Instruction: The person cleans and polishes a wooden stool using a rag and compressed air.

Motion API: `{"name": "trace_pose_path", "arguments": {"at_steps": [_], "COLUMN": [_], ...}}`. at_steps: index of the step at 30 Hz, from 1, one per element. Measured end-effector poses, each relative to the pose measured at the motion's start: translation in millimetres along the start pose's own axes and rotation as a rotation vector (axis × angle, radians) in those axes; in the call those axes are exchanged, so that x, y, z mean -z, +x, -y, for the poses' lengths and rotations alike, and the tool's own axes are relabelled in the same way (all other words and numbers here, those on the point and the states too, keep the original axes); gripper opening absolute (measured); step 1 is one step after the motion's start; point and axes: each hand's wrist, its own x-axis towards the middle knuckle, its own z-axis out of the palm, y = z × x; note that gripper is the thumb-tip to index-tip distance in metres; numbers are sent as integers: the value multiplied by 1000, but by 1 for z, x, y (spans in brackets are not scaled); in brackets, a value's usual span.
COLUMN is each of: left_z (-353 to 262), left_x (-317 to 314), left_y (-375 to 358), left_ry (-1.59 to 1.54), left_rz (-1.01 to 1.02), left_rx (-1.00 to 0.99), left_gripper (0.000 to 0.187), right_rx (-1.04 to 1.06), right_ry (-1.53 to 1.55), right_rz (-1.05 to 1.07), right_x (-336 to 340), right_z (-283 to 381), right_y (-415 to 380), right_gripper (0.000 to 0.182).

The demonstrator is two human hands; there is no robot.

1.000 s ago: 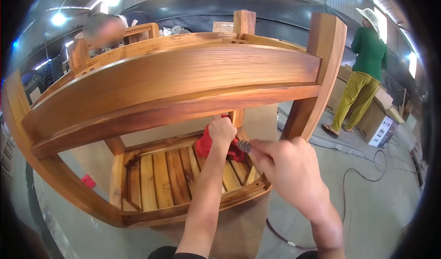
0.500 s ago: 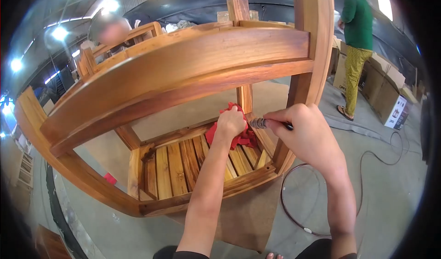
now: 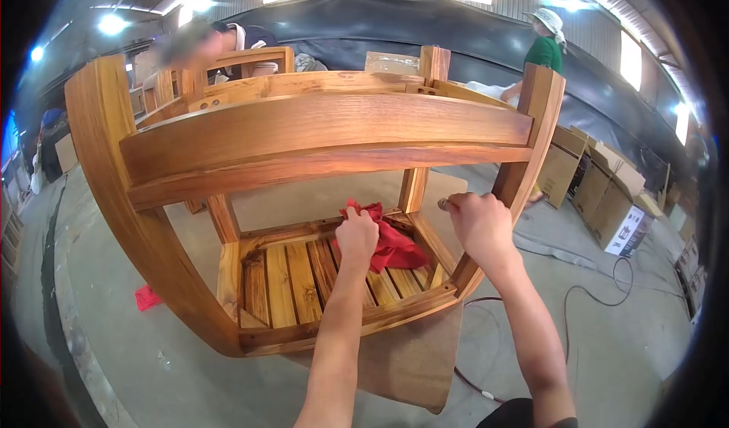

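An upturned wooden chair frame (image 3: 326,128), with a slatted seat (image 3: 288,282) low inside it, stands in front of me. My left hand (image 3: 357,236) reaches in over the slats, fingers closed on a bunched red cloth (image 3: 396,247). The cloth hangs to the right of that hand, down to the slats. Near the right-hand post, my right hand (image 3: 484,227) is closed around a small tool with a metal tip (image 3: 443,203). The tip points left, apart from the cloth. Most of the tool is hidden in my fingers.
Brown cardboard (image 3: 402,360) lies beneath the chair. A dark hose (image 3: 588,287) curls over the floor at right. Cardboard boxes (image 3: 600,192) stand behind it. A person in green (image 3: 541,57) is at back right; another person (image 3: 254,37) leans over woodwork at back left.
My view has lifted and shifted. The left hand has drawn the cloth back, and it now hangs more spread out. The right hand is further from the cloth, still gripping the tool.
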Motion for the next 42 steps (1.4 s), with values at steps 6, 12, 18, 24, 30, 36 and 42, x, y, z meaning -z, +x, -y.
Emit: {"name": "trace_pose_path", "arguments": {"at_steps": [6,12,18,24,30,36,42], "left_z": [6,11,15,-14,-38,-60,-49], "left_x": [9,-29,-34,-45,-18,-53,-33], "left_y": [13,38,58,58,48,55,50], "left_ry": [-160,-358,-693,-519,-159,-147,-119], "left_rz": [-125,-141,42,300,187,95,49], "left_rx": [114,-102,-206,-326,-291,-24,-50], "left_gripper": [23,22,30,39,20,11,5], "right_rx": [-39,41,99,98,154,31,96], "right_ry": [204,320,349,307,354,255,257], "right_rz": [43,80,68,84,113,162,220], "right_x": [-23,-3,33,49,43,53,62], "right_z": [19,29,31,42,45,49,36], "right_y": [11,11,-8,-17,-20,-21,-29], "right_gripper": [19,19,18,18,19,20,19]}}
